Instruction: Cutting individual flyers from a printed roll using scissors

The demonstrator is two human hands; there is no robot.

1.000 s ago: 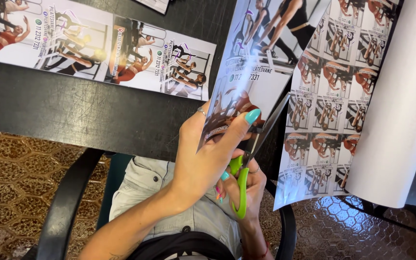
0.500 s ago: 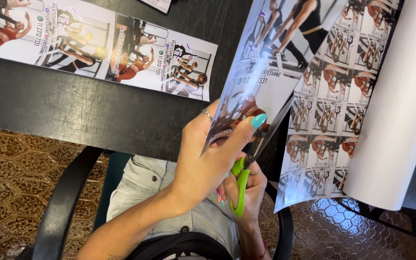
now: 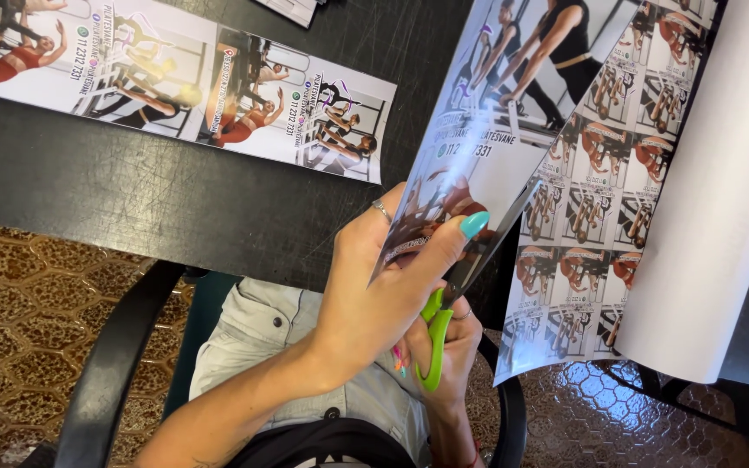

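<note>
Pinching the print [image 3: 470, 165] taut, the left hand [image 3: 392, 286] steadies it off the tabletop [image 3: 132, 199] so the right hand [image 3: 448, 347], closed around scissors [image 3: 457, 295], can cut cleanly.

A dark, scratched table [image 3: 132, 199] stands over a brown, patterned floor [image 3: 10, 303]. A black chair [image 3: 110, 364], perhaps metal-framed, sits below.
</note>
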